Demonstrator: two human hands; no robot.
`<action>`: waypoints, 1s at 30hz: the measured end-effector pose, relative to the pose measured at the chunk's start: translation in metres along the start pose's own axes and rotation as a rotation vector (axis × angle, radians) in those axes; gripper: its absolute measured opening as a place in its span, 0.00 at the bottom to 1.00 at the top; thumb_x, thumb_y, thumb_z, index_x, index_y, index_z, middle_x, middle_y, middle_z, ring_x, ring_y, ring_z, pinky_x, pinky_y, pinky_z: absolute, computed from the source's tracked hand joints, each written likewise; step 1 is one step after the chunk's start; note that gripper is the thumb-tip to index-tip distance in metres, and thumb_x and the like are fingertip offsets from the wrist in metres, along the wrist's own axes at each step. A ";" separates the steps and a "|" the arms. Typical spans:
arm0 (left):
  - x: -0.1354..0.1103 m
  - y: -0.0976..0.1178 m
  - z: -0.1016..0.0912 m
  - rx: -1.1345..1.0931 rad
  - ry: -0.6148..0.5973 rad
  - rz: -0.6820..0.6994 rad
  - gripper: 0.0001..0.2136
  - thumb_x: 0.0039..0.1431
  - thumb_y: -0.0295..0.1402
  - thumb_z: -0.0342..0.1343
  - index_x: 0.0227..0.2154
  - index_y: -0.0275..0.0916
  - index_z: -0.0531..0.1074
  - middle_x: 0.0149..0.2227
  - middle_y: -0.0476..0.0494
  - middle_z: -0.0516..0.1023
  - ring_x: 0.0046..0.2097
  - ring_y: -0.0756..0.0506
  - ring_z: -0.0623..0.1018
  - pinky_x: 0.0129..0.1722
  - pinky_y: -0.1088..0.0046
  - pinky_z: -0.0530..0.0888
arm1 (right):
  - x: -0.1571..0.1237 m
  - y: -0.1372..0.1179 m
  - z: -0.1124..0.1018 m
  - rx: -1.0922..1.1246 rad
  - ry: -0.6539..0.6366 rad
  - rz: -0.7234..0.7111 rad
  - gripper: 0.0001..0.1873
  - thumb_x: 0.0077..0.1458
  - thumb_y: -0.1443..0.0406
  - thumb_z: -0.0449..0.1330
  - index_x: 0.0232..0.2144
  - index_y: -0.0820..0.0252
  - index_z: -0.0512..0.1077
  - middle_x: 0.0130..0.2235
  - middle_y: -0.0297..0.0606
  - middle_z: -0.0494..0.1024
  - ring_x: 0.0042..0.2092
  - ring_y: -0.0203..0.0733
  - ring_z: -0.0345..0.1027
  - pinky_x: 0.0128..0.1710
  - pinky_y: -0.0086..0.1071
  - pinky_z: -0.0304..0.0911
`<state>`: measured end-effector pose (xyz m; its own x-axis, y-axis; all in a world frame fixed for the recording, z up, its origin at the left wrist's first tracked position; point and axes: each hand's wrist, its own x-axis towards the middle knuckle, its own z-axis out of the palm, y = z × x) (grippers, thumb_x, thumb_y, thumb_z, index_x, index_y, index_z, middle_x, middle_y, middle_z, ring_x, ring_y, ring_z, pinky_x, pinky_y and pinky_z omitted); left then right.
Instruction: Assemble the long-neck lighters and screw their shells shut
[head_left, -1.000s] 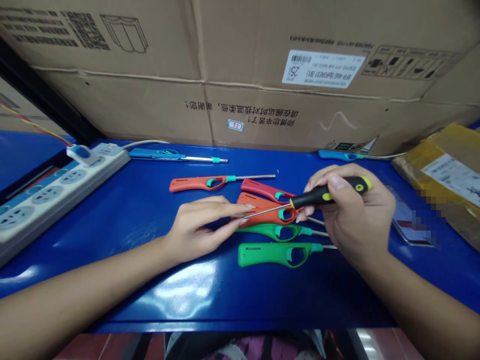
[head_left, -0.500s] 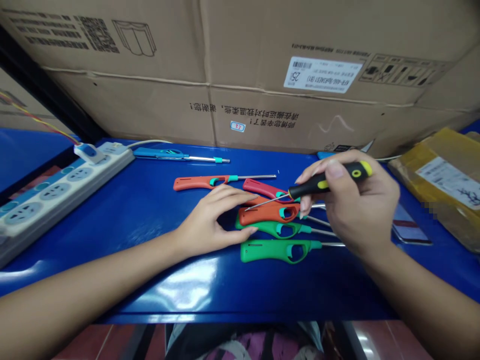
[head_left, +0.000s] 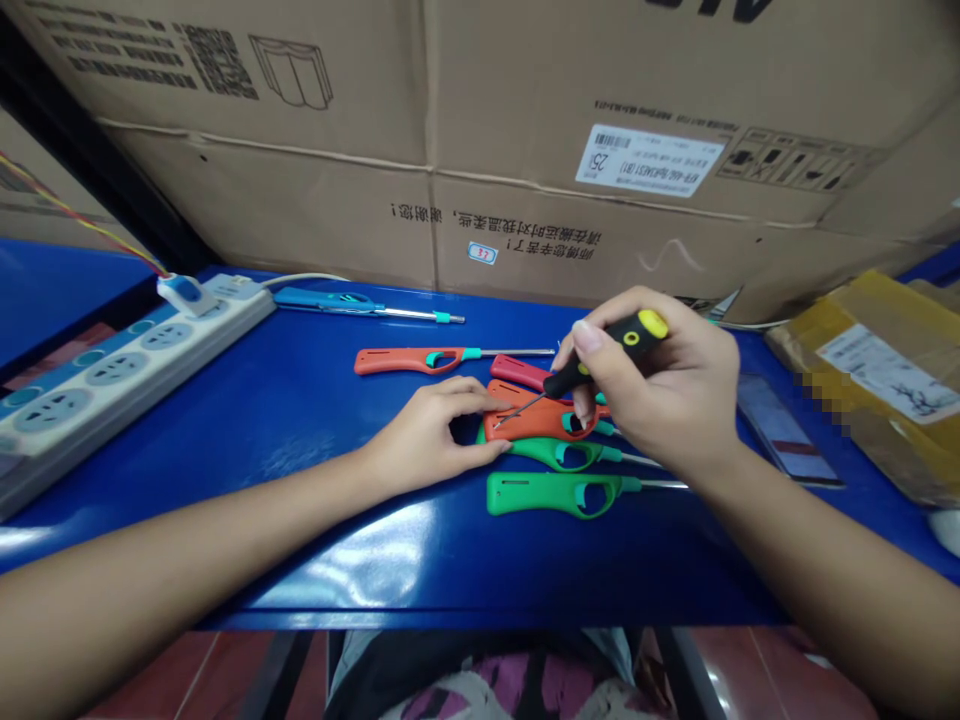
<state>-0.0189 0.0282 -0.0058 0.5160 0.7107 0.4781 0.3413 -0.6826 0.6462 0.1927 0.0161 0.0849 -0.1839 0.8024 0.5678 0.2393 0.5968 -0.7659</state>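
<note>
My right hand (head_left: 664,390) grips a black and yellow screwdriver (head_left: 600,352). Its thin shaft points down-left, with the tip on the end of an orange long-nosed lighter (head_left: 536,422). My left hand (head_left: 431,432) is curled round the left end of that orange lighter, thumb below and fingers above. A red lighter (head_left: 521,373) lies just behind it. Two green lighters (head_left: 555,492) lie in front of it. Another orange lighter (head_left: 420,359) lies further back.
A white power strip (head_left: 112,375) lies at the left on the blue table (head_left: 300,540). A blue lighter (head_left: 337,302) lies by the big cardboard boxes (head_left: 480,140) at the back. A phone (head_left: 780,430) and a yellow parcel (head_left: 877,380) sit at the right.
My left hand has gone from pinching near the screwdriver's tip to holding the orange lighter's end. My right hand has tipped the screwdriver down, its tip now on that lighter.
</note>
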 end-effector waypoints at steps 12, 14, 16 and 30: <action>0.000 0.002 -0.002 -0.033 -0.026 -0.062 0.16 0.56 0.34 0.66 0.47 0.35 0.79 0.42 0.41 0.80 0.43 0.45 0.80 0.48 0.68 0.76 | 0.001 0.004 0.005 -0.054 -0.027 -0.085 0.08 0.61 0.63 0.63 0.29 0.56 0.72 0.25 0.31 0.77 0.20 0.30 0.65 0.18 0.27 0.61; 0.000 0.002 -0.002 -0.036 -0.027 -0.066 0.16 0.56 0.34 0.66 0.47 0.35 0.79 0.42 0.41 0.80 0.43 0.45 0.80 0.47 0.68 0.76 | 0.001 0.004 0.006 -0.064 -0.028 -0.085 0.08 0.61 0.62 0.63 0.29 0.55 0.71 0.25 0.30 0.76 0.19 0.30 0.64 0.17 0.27 0.59; 0.000 0.002 -0.002 -0.033 -0.028 -0.073 0.16 0.56 0.34 0.67 0.47 0.35 0.79 0.43 0.41 0.80 0.43 0.45 0.80 0.47 0.68 0.76 | 0.002 0.003 0.007 -0.074 -0.032 -0.084 0.08 0.61 0.62 0.63 0.29 0.55 0.71 0.23 0.29 0.75 0.19 0.31 0.63 0.17 0.27 0.59; -0.001 0.002 -0.001 -0.027 -0.040 -0.077 0.16 0.56 0.34 0.67 0.47 0.36 0.79 0.44 0.41 0.80 0.44 0.45 0.81 0.49 0.68 0.76 | 0.000 0.005 0.010 -0.086 0.010 -0.088 0.09 0.62 0.61 0.62 0.29 0.55 0.71 0.23 0.29 0.74 0.19 0.30 0.63 0.18 0.27 0.58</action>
<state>-0.0201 0.0264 -0.0044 0.5201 0.7531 0.4029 0.3598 -0.6211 0.6963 0.1841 0.0194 0.0781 -0.1983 0.7464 0.6352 0.3037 0.6630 -0.6843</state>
